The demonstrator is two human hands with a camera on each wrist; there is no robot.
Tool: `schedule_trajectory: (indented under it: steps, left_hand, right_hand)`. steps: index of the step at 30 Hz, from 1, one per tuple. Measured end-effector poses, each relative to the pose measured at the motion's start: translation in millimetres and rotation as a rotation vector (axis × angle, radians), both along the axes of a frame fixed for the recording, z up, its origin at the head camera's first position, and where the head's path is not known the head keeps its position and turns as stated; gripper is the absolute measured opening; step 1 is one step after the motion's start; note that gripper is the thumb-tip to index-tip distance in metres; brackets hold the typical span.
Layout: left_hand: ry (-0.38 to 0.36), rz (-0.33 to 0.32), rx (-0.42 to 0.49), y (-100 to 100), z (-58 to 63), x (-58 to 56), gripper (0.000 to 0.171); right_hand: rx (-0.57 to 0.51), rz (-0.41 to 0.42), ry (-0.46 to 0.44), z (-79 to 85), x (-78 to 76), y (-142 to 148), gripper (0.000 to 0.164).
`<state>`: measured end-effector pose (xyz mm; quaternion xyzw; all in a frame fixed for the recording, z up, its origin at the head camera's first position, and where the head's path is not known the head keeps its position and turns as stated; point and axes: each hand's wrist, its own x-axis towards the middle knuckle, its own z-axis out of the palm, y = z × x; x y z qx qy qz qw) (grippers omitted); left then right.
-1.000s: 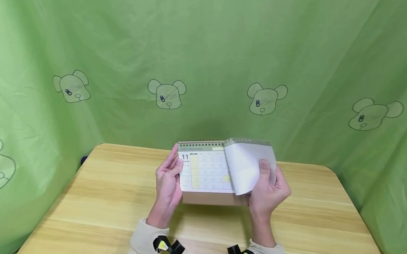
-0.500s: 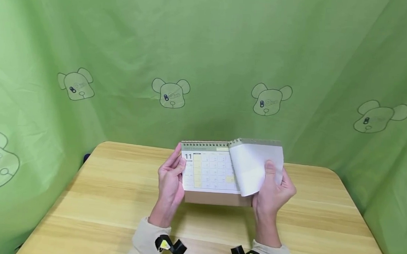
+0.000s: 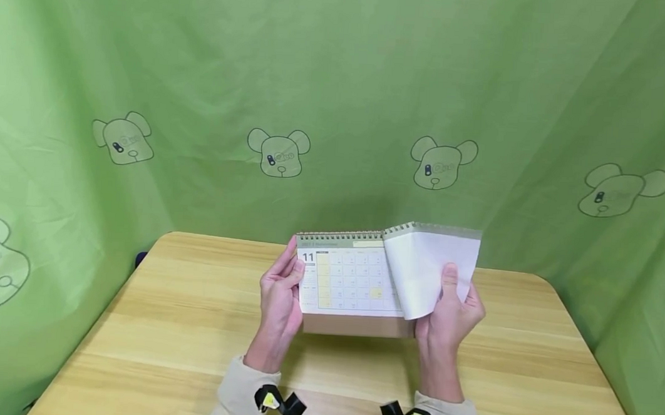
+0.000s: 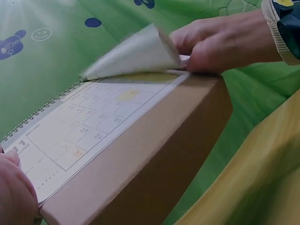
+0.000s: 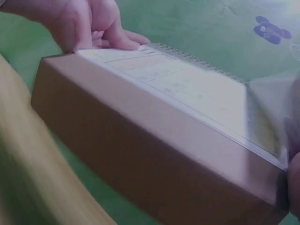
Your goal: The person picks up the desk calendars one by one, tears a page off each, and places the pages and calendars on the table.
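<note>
A spiral-bound desk calendar (image 3: 351, 277) on a brown cardboard stand (image 3: 357, 325) is held up over the table, its page marked 11 facing the head camera. My left hand (image 3: 277, 298) grips the calendar's left edge, thumb on the front of the page and fingers behind. On the other side, my right hand (image 3: 447, 320) pinches a turned page (image 3: 428, 262) under the thumb, its white back showing. That page curls away to the right and has come off the coil along much of its top. In the left wrist view the curled page (image 4: 136, 54) rises above the calendar sheet.
Beneath the hands lies a light wooden table (image 3: 179, 325) with rounded far corners. A green curtain (image 3: 362, 77) printed with bear heads surrounds it at the back and sides. Each wrist wears a black strap (image 3: 279, 403) over a beige sleeve.
My right hand has pulled the page farther right, so more of its top edge is off the coil and more of the month's grid shows. My left hand keeps its grip.
</note>
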<state>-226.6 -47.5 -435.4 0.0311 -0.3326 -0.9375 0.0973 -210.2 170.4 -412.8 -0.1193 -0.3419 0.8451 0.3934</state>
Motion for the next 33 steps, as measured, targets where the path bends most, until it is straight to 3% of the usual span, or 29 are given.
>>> schedule_trajectory:
  steps: [7, 17, 33]
  left_hand:
    - [0.016, 0.004, 0.001, 2.1, -2.4, 0.8, 0.048]
    - [-0.005, 0.009, 0.001, 6.4, -8.6, 1.0, 0.048]
    - [-0.011, 0.021, -0.012, 17.9, -12.0, 4.4, 0.046]
  right_hand:
    - [-0.102, 0.058, -0.026, -1.2, 0.0, 7.3, 0.044]
    - [-0.307, 0.156, -0.094, -10.7, -2.6, 21.9, 0.039]
    - [-0.497, 0.159, -0.068, -17.0, -6.0, 35.2, 0.03]
